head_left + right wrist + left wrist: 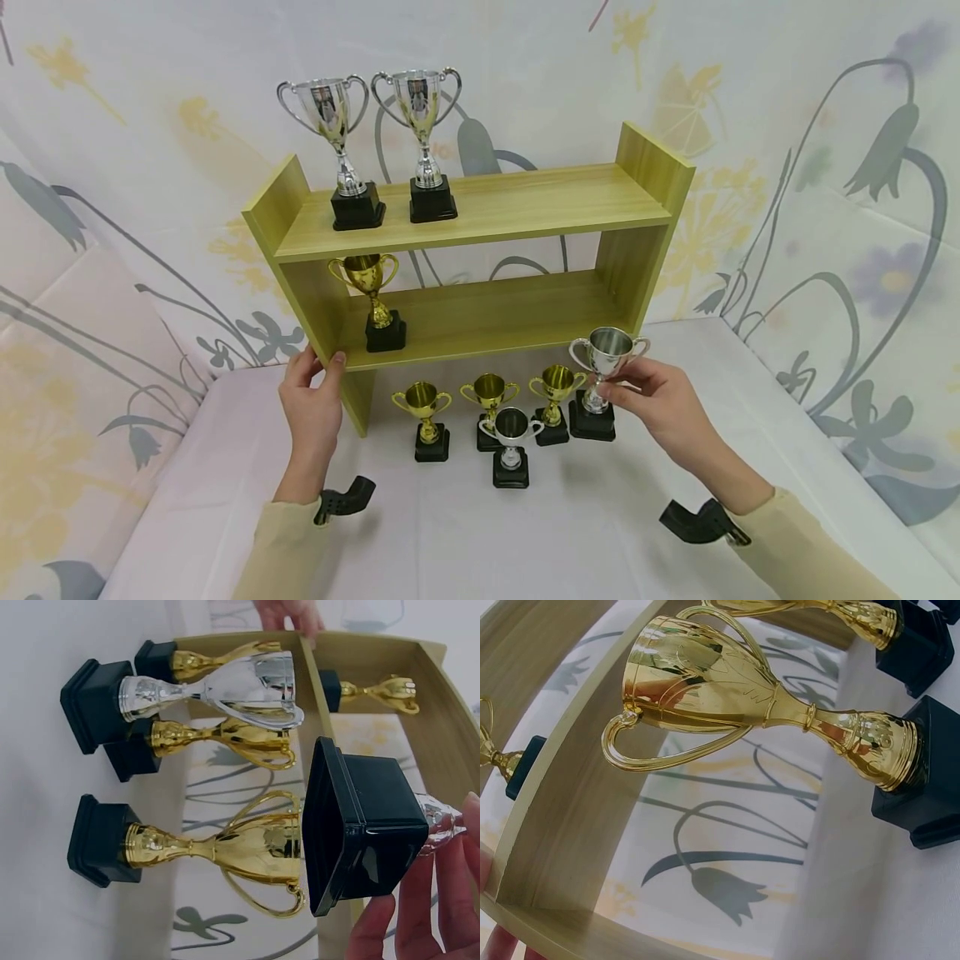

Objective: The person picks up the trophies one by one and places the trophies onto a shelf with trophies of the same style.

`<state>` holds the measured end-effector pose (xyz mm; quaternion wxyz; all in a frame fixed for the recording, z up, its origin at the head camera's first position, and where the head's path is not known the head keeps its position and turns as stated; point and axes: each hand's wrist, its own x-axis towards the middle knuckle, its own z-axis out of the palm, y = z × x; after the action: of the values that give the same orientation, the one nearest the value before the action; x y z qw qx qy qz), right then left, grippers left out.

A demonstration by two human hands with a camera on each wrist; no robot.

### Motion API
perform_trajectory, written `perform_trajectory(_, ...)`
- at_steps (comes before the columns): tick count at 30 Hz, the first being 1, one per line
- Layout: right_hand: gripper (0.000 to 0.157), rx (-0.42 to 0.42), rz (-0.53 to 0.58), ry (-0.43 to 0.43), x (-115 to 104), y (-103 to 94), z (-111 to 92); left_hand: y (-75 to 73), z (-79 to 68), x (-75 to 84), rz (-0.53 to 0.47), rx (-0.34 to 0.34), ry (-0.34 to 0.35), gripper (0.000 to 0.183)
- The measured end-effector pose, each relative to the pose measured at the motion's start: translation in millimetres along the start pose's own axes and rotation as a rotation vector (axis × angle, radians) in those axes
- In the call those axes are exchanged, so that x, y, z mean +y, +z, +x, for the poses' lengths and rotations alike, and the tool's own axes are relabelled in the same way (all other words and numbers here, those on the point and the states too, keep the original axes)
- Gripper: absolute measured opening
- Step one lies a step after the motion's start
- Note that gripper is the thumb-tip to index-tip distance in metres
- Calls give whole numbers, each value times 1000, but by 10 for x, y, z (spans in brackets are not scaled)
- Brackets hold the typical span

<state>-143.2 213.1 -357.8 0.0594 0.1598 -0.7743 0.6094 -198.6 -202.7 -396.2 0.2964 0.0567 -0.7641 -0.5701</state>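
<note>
My right hand (660, 402) pinches the stem of a silver trophy (609, 352) with a black base. In the right wrist view this base (379, 825) is off the table, its hollow underside showing. At the lower left of the wooden shelf (480, 321), my left hand (313, 412) grips the edge of the side panel, thumb in front. Two tall silver trophies (326, 108) (420, 100) stand on the top board, toward the left. A gold trophy (365, 275) occupies the left end of the middle board.
On the white table (450, 542), before the shelf, stand three gold trophies (422, 400) (489, 390) (558, 383) and a smaller silver trophy (512, 425). A flower-printed cloth (525, 75) hangs behind the shelf. Raised side panels (656, 171) bound the top board.
</note>
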Motion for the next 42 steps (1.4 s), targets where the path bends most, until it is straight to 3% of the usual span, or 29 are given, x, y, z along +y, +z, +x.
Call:
perform_trajectory(25, 21, 21, 31, -61, -180, -36, 112, -4, -12, 17, -6, -2, -15, 40)
perform_trajectory(42, 19, 46, -18, -98, -311, -131, 197, 1, -7, 5, -15, 1, -16, 41)
